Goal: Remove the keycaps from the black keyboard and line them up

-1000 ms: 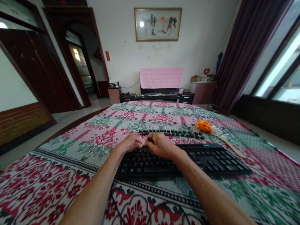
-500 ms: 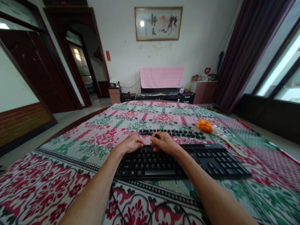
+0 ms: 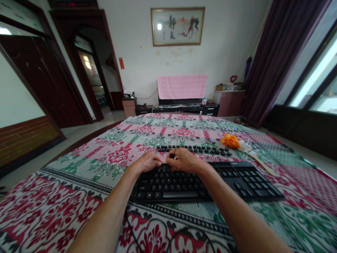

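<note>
A black computer keyboard (image 3: pixel 180 194) lies across the patterned cloth, its upper left rows lacking keycaps where they show. At its upper left edge rests my left hand (image 3: pixel 147 162), fingers closed together on the frame; their tips are partly hidden. My right hand (image 3: pixel 185 161) is raised just above the upper rows, pinching a small black keycap (image 3: pixel 172 155) between thumb and fingers. Behind the hands, several loose black keycaps (image 3: pixel 201 149) stand in rows on the cloth, partly covered by the right hand.
An orange fluffy duster (image 3: pixel 230 141) with a pale handle (image 3: pixel 264 166) lies right of the loose keycaps. The floral cloth (image 3: pixel 118 154) spreads over the table. A black cable (image 3: pixel 132 230) runs toward me. A low cabinet (image 3: pixel 210 109) with a pink-covered screen (image 3: pixel 181 86) stands against the wall.
My right hand has turned slightly and shifted a little left, so the keycap shows more clearly in its pinch. My left hand stays at the keyboard's edge.
</note>
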Tool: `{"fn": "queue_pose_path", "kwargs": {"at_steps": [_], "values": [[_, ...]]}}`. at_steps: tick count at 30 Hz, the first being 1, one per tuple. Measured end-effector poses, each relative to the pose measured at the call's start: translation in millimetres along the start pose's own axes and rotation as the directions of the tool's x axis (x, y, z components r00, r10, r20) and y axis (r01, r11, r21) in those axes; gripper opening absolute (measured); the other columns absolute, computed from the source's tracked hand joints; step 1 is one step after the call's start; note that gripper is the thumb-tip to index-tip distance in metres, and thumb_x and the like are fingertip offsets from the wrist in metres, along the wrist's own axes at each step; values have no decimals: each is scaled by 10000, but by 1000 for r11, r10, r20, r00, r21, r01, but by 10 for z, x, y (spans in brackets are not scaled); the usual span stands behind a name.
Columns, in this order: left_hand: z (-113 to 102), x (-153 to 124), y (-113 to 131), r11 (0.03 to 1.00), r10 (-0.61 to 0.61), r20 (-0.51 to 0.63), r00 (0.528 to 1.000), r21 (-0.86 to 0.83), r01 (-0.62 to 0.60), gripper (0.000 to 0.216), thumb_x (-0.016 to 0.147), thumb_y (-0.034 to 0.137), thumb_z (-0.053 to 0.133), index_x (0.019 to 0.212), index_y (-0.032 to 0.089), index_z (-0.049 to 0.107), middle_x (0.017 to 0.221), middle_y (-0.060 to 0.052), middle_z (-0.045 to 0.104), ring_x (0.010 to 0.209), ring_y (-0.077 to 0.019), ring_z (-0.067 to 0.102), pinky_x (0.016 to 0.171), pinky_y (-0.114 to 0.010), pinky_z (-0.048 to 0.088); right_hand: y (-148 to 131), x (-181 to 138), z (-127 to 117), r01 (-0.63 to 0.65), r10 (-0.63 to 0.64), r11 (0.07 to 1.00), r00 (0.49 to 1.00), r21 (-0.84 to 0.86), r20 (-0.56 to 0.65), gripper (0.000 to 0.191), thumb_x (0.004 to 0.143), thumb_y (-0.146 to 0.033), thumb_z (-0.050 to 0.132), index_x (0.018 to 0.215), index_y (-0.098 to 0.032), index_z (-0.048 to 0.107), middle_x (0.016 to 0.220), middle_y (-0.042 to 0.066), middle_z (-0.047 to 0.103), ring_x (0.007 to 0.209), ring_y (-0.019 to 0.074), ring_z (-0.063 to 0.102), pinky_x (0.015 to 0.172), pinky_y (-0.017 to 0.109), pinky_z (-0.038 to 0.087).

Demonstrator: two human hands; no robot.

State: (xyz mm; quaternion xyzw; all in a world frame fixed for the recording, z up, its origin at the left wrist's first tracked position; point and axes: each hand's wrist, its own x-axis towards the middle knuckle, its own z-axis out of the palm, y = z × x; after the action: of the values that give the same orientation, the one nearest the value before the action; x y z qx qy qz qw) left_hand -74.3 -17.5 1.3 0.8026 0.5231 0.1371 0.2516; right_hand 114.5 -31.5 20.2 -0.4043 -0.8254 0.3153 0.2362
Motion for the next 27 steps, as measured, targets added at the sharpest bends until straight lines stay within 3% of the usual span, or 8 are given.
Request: {"fn": "queue_pose_path", "kwargs": {"at_steps": [4,11,18,27], "values": [[3,6,-11,999,-1,25,1000,-42,2,267,661,243,469,751,164,707,590,25,608,586,-119,486,543,-194,327,-57,11,10,-117,112,988,992,-100,-55,280,767,-313,415,663,-125,595,511,16,593,473,88,538,435,169,321],[-1,10,-5,1000,-13,17,1000,-28,14,251,641,229,473,714,153,701,568,24,584,584,-121,474,535,-199,308,-185,37,125,-233,192,935,966,-267,-171,239,748,-218,408,687,-116,616,546,63,616,508,114,531,473,203,303],[14,12,-26,999,20,-5,1000,-33,-20,223,634,198,463,625,145,680,492,38,511,548,-107,427,506,-190,285,-203,72,191,-217,124,909,956,-355,-265,230,740,-213,420,756,-113,627,732,120,655,630,159,563,520,228,313],[88,67,-103,994,98,-67,993,51,-95,227,640,198,457,556,129,656,456,41,459,517,-94,404,494,-189,271,-367,75,183,-187,67,886,957,-424,-281,185,737,-211,447,784,-107,593,711,128,636,637,181,559,532,245,322]]}}
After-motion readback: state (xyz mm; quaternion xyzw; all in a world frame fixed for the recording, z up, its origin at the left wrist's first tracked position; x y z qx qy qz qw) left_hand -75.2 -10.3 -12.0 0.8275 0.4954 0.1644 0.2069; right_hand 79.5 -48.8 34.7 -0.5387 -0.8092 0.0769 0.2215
